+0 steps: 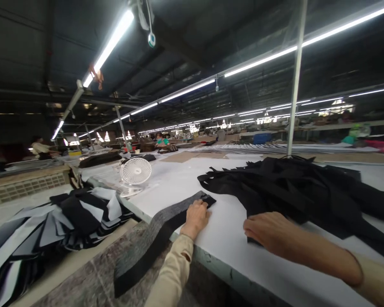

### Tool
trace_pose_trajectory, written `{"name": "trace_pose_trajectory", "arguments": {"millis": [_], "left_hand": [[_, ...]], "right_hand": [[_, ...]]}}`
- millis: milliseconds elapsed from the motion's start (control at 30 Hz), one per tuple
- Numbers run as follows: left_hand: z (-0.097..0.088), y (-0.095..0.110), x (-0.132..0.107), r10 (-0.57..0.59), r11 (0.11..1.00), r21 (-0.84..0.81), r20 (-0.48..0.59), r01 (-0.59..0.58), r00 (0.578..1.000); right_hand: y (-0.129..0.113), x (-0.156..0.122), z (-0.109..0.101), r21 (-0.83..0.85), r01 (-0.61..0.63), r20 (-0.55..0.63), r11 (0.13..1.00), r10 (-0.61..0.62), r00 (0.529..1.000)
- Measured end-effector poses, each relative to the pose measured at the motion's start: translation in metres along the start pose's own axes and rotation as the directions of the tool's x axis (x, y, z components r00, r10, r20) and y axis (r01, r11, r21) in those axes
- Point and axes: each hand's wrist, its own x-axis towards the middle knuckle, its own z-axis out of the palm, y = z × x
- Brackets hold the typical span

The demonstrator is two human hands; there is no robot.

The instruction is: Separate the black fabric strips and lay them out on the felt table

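A long two-layer fabric strip (pixel 166 228), grey on top with black along the near side, lies over the table edge and hangs down toward the floor. My left hand (pixel 196 216) is at its far end, fingers curled down onto the strip. To the right, a large heap of black fabric pieces (pixel 281 183) spreads across the white tabletop (pixel 224 251). My right hand (pixel 267 230) is closed at the heap's near left corner, pinching the edge of a black fabric piece (pixel 254 209). Its fingertips are partly hidden by the hand itself.
A small white fan (pixel 136 171) stands on the table edge at left. Below it, a fanned stack of black, grey and white fabric pieces (pixel 60 217) lies at the left. A metal post (pixel 296 85) rises behind the heap. Another person (pixel 41 147) is far left.
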Motion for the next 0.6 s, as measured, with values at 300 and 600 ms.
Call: {"name": "trace_pose_trajectory", "arguments": {"millis": [300,600], "left_hand": [[0.012,0.012,0.018,-0.019,0.991,0.134,-0.006,0.019,1.000],[0.014,0.004,0.026,-0.056,0.997,0.059,-0.001,0.056,0.998]], "right_hand": [[-0.015,-0.068,0.026,0.242,-0.162,0.099,0.957,0.141,0.985],[-0.011,-0.046,-0.018,0.235,-0.122,0.300,0.964,0.047,0.953]]}}
